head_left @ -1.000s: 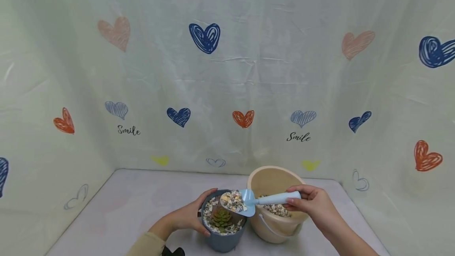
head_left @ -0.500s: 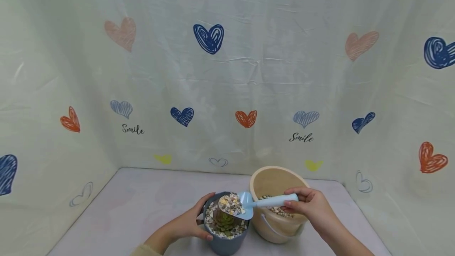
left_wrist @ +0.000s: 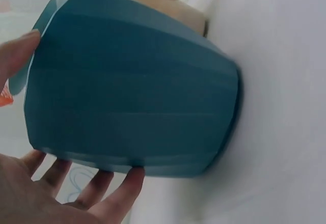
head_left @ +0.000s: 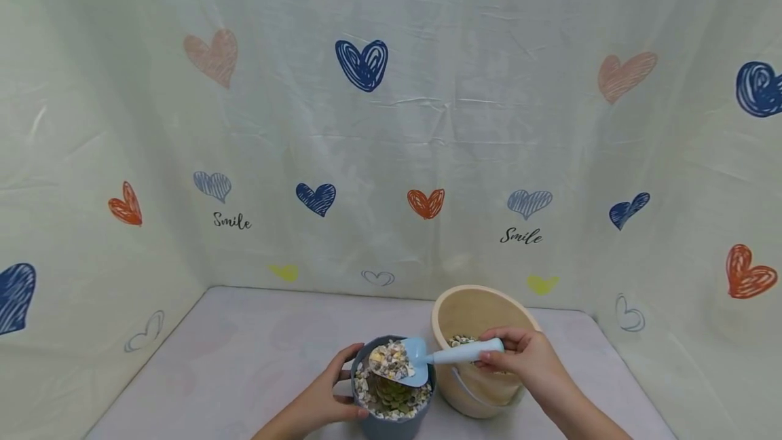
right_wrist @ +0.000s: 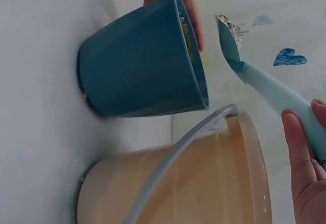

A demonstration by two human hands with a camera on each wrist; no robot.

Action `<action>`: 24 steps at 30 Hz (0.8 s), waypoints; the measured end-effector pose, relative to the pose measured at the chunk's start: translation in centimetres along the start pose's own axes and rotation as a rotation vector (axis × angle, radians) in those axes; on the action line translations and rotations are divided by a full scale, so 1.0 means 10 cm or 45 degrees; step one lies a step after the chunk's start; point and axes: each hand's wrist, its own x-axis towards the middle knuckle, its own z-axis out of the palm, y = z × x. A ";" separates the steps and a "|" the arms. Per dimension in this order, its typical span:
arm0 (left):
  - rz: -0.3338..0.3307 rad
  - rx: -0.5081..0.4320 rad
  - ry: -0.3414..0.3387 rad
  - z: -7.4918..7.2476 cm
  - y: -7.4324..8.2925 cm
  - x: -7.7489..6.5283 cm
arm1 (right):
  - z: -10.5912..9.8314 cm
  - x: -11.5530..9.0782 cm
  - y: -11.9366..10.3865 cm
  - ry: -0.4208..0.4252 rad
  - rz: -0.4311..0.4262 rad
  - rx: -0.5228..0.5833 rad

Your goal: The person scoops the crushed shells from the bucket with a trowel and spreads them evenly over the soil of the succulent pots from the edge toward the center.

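Observation:
My right hand [head_left: 531, 362] pinches the handle of a light blue trowel [head_left: 461, 353], with thumb and fingertips near its end. The blade carries a heap of mixed pebbles [head_left: 391, 360] and hangs level over a blue-grey flower pot [head_left: 394, 423]. In the right wrist view, the loaded blade [right_wrist: 230, 43] is apart from the pot's rim. My left hand [head_left: 324, 392] holds the pot at its left side, its thumb [left_wrist: 18, 53] by the rim and fingers against the wall. Inside the pot, a green succulent [head_left: 394, 396] stands among pebbles, partly hidden under the blade.
A cream bucket [head_left: 451, 396] with a grey handle [right_wrist: 178, 147] stands just right of the pot and holds more pebbles [head_left: 461, 340]. The white table [head_left: 263, 338] meets a curtain [head_left: 366, 141] printed with hearts at the back and sides.
The trowel has moved left and lower over the pot, covering more of the succulent, with the pebbles still on it. My left hand keeps its hold on the pot. The head view has shifted slightly.

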 end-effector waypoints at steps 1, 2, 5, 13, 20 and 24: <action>-0.001 -0.007 0.012 0.02 -0.01 -0.02 | 0.01 0.00 0.00 -0.005 0.002 0.000; -0.001 -0.011 0.023 0.03 -0.01 -0.03 | 0.01 0.00 0.00 -0.010 0.004 -0.005; 0.010 -0.002 0.069 0.10 -0.02 -0.08 | 0.03 0.00 0.00 -0.024 0.012 -0.004; -0.018 0.052 0.206 0.27 -0.03 -0.17 | 0.07 -0.03 0.02 -0.052 0.033 -0.014; -0.024 -0.045 0.297 0.40 -0.06 -0.23 | 0.09 -0.03 0.01 -0.069 0.054 -0.035; 0.006 -0.063 0.334 0.45 -0.08 -0.26 | 0.09 -0.04 -0.02 -0.079 0.064 -0.055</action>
